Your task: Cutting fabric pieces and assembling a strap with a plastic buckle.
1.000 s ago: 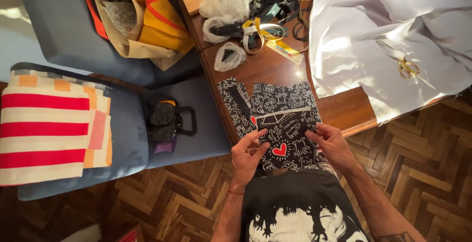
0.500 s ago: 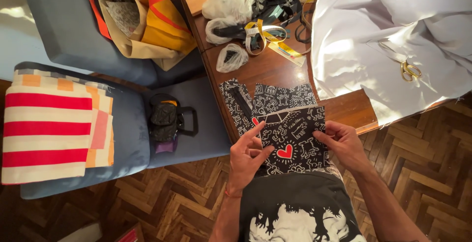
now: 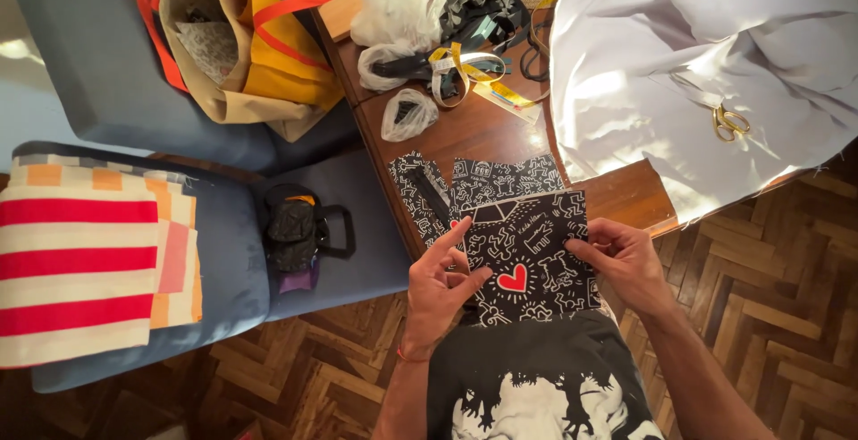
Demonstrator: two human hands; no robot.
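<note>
Dark brown herringbone parquet floor (image 3: 769, 297), warm low sunlight falling in patches across it. Narrow brown wooden table (image 3: 465, 132) runs down the middle, its right end draped in a white cloth (image 3: 679, 56). Left of it, grey-blue upholstered chairs (image 3: 98, 83) hold a red, white and orange striped folded towel (image 3: 80, 261).
</note>
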